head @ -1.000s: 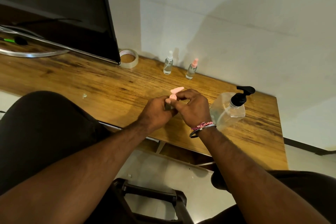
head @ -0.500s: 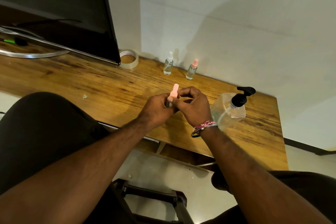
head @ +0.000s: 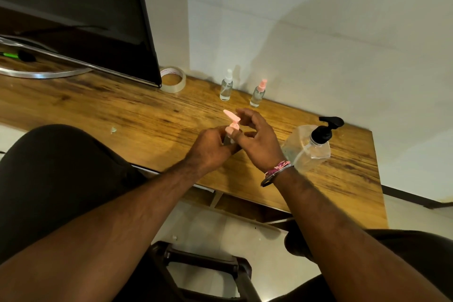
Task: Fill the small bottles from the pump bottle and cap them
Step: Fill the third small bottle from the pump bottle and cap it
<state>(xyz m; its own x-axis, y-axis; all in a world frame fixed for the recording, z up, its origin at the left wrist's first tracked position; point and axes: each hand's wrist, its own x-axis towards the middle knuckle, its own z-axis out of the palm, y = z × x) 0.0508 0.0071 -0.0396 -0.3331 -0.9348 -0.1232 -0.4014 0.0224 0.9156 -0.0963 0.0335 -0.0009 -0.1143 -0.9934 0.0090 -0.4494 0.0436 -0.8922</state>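
Small bottle (head: 226, 140) is gripped steady by the left hand (head: 212, 148) so its pink cap (head: 232, 123) can be twisted on; right hand (head: 257, 141) is pinching it, looks like.

grainy wooden table (head: 122, 108), clear plastic pump bottle (head: 306, 148)
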